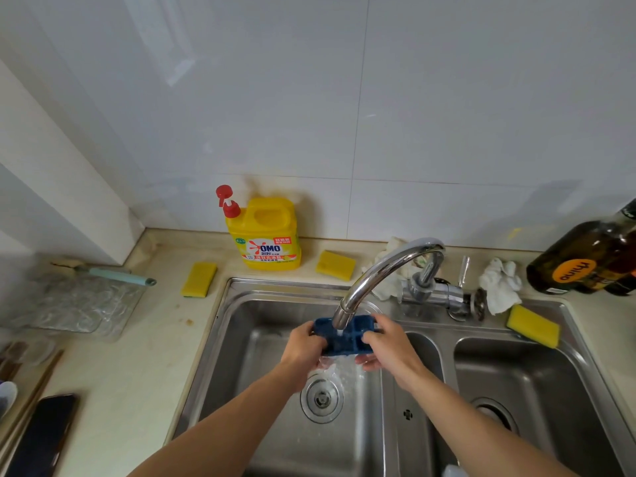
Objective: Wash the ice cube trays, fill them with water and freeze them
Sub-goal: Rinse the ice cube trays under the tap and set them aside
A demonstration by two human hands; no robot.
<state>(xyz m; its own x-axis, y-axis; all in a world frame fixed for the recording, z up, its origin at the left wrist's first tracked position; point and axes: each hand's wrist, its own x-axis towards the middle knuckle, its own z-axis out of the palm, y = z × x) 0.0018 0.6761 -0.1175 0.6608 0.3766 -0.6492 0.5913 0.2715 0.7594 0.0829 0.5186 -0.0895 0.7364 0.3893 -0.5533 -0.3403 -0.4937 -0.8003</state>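
So, a beige counter (137,373) under white wall tiles (344,98) is fitted with a steel two-basin sink (282,287). Three yellow sponges (199,279) and one soap bottle (263,235) are counted. One blue ice tray (344,340) is gripped at its ends by the left hand (303,346) and right hand (389,342), under the running tap (378,270), over the left basin.

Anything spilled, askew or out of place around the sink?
Nothing spilled: water runs off the blue ice cube tray, gripped by left hand and right hand under the faucet, into the sink. One yellow sponge sits askew on the right basin's rim, and crumpled white cloths lie behind the faucet.
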